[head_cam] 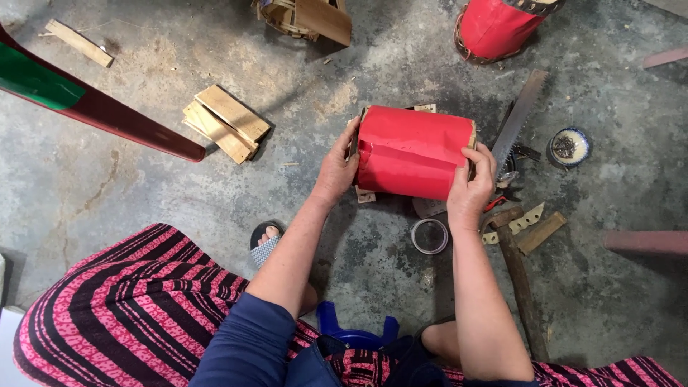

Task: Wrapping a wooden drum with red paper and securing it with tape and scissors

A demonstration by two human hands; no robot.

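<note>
I hold a red paper-covered cylinder [412,150] on its side above the concrete floor, with wooden slats showing at both ends. My left hand [335,168] grips its left end, fingers curled over the rim. On the right end my right hand [469,188] presses the red paper against the frame. A second red-covered cylinder [496,27] stands at the top of the view.
Around me lie a handsaw [519,116], a hammer with a wooden handle [517,271], a tape roll [429,236], a small bowl [570,146], a stack of wooden slats [225,122] and a red and green pole [93,104]. I sit on a blue stool [355,335].
</note>
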